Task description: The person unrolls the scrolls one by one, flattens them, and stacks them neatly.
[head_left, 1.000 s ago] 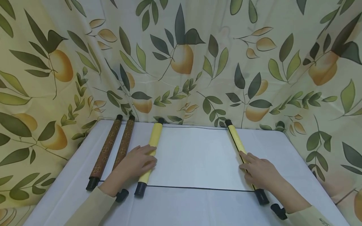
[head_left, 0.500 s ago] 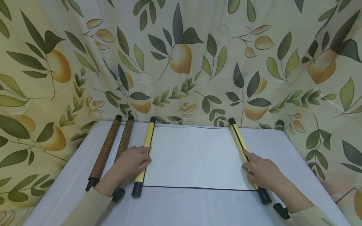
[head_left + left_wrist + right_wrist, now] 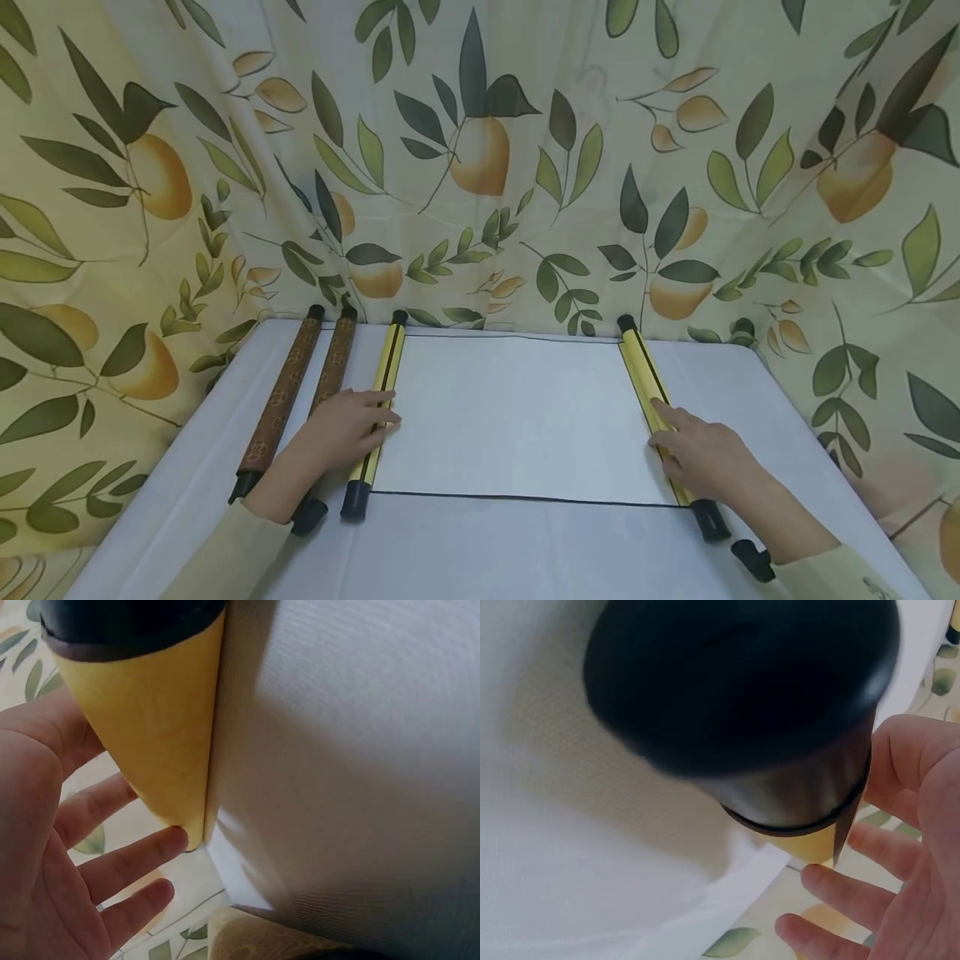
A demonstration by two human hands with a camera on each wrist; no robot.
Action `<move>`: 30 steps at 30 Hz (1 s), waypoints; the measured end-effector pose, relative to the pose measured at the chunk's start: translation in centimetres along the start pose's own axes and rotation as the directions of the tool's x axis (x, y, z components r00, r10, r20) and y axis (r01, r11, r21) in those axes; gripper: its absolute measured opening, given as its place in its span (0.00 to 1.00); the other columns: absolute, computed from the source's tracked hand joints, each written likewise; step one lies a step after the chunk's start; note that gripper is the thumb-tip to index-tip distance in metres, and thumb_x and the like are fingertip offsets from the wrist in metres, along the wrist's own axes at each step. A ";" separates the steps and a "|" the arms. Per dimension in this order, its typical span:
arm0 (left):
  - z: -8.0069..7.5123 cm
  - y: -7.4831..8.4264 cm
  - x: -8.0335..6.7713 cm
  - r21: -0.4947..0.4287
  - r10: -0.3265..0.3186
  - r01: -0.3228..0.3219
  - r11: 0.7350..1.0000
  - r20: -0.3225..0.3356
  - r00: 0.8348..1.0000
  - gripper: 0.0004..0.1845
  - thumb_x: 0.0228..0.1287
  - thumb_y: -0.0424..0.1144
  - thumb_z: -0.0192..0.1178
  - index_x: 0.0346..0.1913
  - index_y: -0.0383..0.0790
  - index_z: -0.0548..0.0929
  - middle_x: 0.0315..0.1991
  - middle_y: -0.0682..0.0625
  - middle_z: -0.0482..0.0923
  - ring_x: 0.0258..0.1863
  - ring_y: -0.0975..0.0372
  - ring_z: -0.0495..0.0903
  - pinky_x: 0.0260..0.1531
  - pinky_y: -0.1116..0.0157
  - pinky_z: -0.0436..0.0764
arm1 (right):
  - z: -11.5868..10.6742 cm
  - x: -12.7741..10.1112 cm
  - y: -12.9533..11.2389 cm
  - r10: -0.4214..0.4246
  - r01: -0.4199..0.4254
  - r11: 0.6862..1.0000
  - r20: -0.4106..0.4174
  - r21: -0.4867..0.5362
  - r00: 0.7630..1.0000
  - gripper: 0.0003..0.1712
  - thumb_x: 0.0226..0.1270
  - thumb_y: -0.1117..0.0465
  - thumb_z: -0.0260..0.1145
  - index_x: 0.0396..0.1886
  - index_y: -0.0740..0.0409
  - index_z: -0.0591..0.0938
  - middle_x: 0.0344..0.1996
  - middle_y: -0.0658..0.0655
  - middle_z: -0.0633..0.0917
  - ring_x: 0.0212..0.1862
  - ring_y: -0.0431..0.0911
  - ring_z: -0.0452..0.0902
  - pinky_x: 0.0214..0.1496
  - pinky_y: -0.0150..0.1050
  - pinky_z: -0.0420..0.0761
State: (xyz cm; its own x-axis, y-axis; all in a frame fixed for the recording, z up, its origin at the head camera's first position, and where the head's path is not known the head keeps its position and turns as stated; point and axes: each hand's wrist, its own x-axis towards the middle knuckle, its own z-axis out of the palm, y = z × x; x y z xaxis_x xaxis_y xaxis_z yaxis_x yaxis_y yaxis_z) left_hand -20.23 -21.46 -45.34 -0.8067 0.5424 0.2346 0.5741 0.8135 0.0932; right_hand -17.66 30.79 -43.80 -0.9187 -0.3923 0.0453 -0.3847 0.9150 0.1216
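A white scroll sheet point(image 3: 517, 417) lies spread out on the table between two yellow rollers with black end caps. My left hand point(image 3: 347, 425) rests with straight fingers on the left roller point(image 3: 377, 417), which also shows in the left wrist view as a yellow roller point(image 3: 161, 735) beside the fingers point(image 3: 127, 859). My right hand point(image 3: 701, 454) lies with straight fingers on the right roller point(image 3: 645, 379). The right wrist view is filled by that roller's black end cap point(image 3: 742, 682), with my fingers point(image 3: 840, 900) beside it.
Two rolled brown patterned scrolls point(image 3: 288, 396) lie side by side left of the open one, close to my left hand. The white table point(image 3: 487, 550) is backed by a leaf-and-fruit print cloth point(image 3: 480, 167). A small black thing point(image 3: 752, 560) sits by my right wrist.
Both rollers have moved apart: the left one went left toward the brown scrolls and got thinner, the right one went right. The white sheet between them has grown wider.
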 end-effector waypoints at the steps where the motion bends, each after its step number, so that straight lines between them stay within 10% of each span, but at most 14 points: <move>1: 0.0 0.0 0.0 -0.003 -0.003 0.003 1.000 0.004 1.000 0.09 0.64 0.38 0.63 0.42 0.52 0.91 0.60 0.47 0.81 0.50 0.52 0.85 0.55 0.46 0.79 | 0.0 -0.1 0.0 -0.003 0.003 1.000 -0.003 0.004 1.000 0.12 0.53 0.62 0.74 0.40 0.51 0.90 0.66 0.69 0.74 0.59 0.65 0.77 0.37 0.52 0.83; 9: 0.0 -0.8 -0.8 0.029 -0.015 0.015 0.999 0.011 1.000 0.08 0.61 0.51 0.69 0.37 0.52 0.88 0.62 0.44 0.78 0.46 0.48 0.85 0.47 0.49 0.82 | -0.4 -0.4 0.0 0.012 -0.012 1.000 0.015 -0.011 1.000 0.10 0.54 0.56 0.76 0.37 0.49 0.89 0.66 0.68 0.74 0.57 0.63 0.79 0.40 0.53 0.83; 22: -0.7 -0.8 -1.1 0.024 -0.074 0.072 0.997 0.070 0.995 0.13 0.62 0.37 0.63 0.48 0.49 0.89 0.65 0.41 0.75 0.27 0.60 0.78 0.27 0.63 0.77 | -0.1 -0.8 0.5 0.035 -0.036 0.999 0.030 0.012 0.999 0.15 0.52 0.63 0.72 0.42 0.51 0.89 0.65 0.70 0.74 0.56 0.65 0.79 0.33 0.48 0.81; 30: -1.0 -0.7 -1.6 0.016 -0.102 0.101 0.995 0.077 0.992 0.09 0.66 0.37 0.63 0.45 0.45 0.90 0.66 0.41 0.74 0.34 0.57 0.84 0.32 0.61 0.81 | -0.1 -1.2 1.5 0.113 -0.125 0.989 0.144 0.076 0.983 0.21 0.57 0.60 0.65 0.52 0.54 0.86 0.71 0.75 0.63 0.49 0.63 0.82 0.23 0.40 0.70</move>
State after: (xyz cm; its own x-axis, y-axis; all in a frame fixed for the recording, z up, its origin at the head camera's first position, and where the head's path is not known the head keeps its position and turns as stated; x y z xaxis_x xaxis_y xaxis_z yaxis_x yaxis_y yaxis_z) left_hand -19.22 -23.07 -44.81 -0.8696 0.4709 0.1483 0.4870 0.8675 0.1014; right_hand -17.13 32.65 -43.59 -0.9596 -0.2684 -0.0843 -0.2723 0.9614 0.0396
